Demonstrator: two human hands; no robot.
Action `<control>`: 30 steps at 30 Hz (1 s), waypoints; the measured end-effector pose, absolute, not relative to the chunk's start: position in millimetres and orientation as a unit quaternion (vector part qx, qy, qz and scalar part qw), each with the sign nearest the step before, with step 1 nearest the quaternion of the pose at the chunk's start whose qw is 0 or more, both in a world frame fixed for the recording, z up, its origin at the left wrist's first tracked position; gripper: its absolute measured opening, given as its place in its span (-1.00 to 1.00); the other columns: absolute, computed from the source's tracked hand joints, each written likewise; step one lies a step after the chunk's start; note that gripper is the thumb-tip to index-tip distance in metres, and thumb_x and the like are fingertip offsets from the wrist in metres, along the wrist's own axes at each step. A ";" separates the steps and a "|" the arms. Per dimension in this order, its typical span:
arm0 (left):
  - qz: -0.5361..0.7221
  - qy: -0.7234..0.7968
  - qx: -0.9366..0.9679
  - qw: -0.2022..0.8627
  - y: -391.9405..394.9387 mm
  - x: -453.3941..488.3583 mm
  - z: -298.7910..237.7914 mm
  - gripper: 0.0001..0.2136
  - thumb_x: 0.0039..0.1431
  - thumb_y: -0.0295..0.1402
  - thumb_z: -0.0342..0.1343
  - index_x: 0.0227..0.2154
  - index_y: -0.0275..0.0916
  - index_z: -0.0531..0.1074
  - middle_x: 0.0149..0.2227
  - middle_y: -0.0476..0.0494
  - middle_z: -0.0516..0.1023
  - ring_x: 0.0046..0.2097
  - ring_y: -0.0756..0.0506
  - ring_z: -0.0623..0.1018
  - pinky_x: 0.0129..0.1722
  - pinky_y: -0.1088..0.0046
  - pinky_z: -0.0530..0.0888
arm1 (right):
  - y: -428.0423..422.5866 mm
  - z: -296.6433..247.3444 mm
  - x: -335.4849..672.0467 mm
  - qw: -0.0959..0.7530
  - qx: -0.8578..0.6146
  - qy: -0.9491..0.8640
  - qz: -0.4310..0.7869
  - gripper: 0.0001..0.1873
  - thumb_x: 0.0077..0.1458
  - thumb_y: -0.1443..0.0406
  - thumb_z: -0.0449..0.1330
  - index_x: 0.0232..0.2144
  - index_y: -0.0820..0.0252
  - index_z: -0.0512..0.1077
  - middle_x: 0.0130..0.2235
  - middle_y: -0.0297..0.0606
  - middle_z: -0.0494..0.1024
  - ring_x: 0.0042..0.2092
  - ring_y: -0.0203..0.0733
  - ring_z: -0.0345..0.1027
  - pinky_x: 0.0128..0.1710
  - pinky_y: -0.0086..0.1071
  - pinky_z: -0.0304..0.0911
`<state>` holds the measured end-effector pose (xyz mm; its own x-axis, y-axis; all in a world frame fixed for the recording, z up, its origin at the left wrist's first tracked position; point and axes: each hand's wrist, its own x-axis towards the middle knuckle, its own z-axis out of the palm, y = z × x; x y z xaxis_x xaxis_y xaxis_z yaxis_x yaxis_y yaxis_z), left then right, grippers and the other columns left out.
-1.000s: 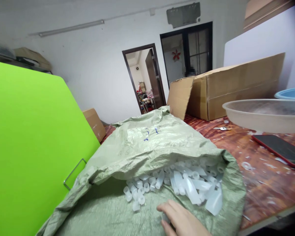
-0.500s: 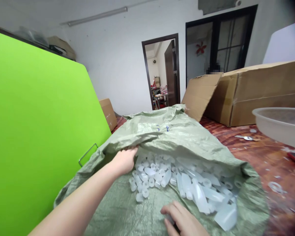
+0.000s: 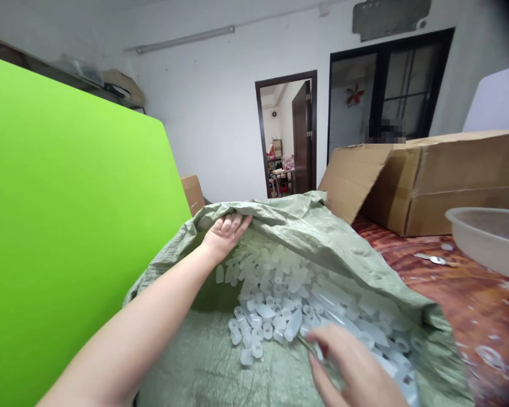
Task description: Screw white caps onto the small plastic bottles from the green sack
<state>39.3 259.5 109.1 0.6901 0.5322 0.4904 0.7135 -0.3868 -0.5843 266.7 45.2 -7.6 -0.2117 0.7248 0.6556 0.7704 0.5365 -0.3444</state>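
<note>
A pale green woven sack (image 3: 220,350) lies with its mouth toward me, holding many translucent white plastic pieces (image 3: 263,311), some short and tubular, others long and flattened. My left hand (image 3: 225,236) is closed on the upper edge of the sack's mouth and holds it raised. Low over the front right of the pile is my right hand (image 3: 348,362), somewhat blurred. Its thumb and fingers are apart, with loose pieces and sack cloth showing between them. The back of the hand hides part of the pile.
A bright green panel (image 3: 76,226) stands close on the left. Cardboard boxes (image 3: 462,181) and a translucent basin (image 3: 487,243) are on the right. Keys (image 3: 435,259) and plastic scraps lie on the reddish wood-patterned surface (image 3: 441,282). An open doorway is at the back.
My left hand has lifted the sack's upper edge, widening the mouth and showing more pieces farther in. My right hand has moved right and forward, over the pieces.
</note>
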 end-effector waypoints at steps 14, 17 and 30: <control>-0.159 -0.435 -0.833 0.301 303.1 92.6 126.5 -0.69 0.18 -0.43 -0.17 -0.12 -0.37 0.41 0.18 -0.40 0.18 0.15 -0.32 0.21 0.08 0.03 0.13 | 231.6 54.3 303.4 0.274 -0.642 -0.709 -0.097 -0.59 -0.14 0.48 0.09 -0.15 0.40 0.43 -0.19 0.12 0.41 -0.08 0.17 0.20 -0.06 0.02 0.02; -0.129 -0.389 -0.874 0.260 299.5 93.5 99.1 -0.41 0.10 -0.09 -0.07 0.10 -0.42 0.19 0.23 -0.42 0.07 0.22 -0.32 0.11 0.16 0.07 0.04 | 238.7 58.4 316.0 0.260 -0.614 -0.745 0.001 -0.79 -0.04 0.39 0.04 -0.46 0.28 0.49 -0.34 -0.06 0.48 -0.18 0.02 0.31 -0.11 -0.14 0.14; -0.074 -0.420 -0.851 -0.307 305.1 122.2 100.4 -0.64 0.02 -0.12 -0.05 -0.39 -0.30 0.51 -0.35 -0.12 0.58 -0.30 -0.15 0.54 -0.36 0.44 0.43 | 211.4 78.6 356.0 0.341 -0.662 -0.661 0.092 -0.46 0.11 -0.01 -0.05 -0.34 0.31 0.50 -0.36 -0.07 0.53 -0.22 0.08 0.40 -0.13 -0.08 0.23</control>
<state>122.2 305.1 100.4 0.6360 0.7602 -0.1326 0.6693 -0.4579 0.5852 356.0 211.4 78.6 0.1086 0.9378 0.3297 0.8128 0.1073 -0.5726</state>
